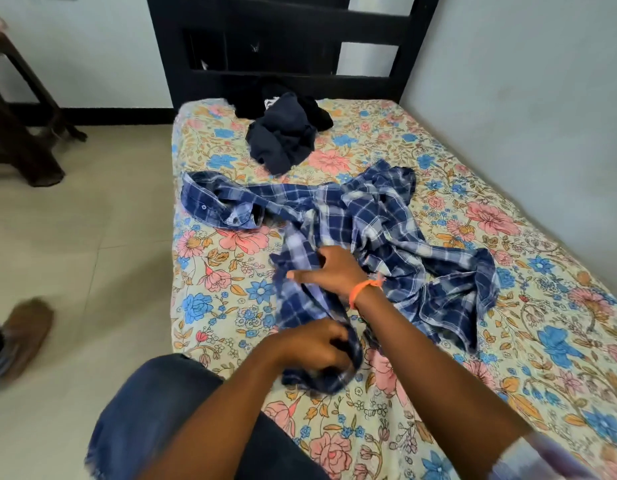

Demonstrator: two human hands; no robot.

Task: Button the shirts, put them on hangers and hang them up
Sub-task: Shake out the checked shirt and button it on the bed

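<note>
Floral-sheeted bed (438,188) bearing a crumpled plaid shirt (369,230) at mid-mattress, unbuttoned. Left hand (314,348) and right hand (331,271) both grip its near edge. Dark garments (282,140) lie beyond the shirt. No hanger visible; every step apparently remains.

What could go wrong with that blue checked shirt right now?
The plaid shirt lies crumpled and twisted on the bed, so buttons might go into the wrong holes. Both hands, left and right, grip one bunched edge; tugging could tangle it more. One sleeve nears the bed's edge and might slide off.
</note>
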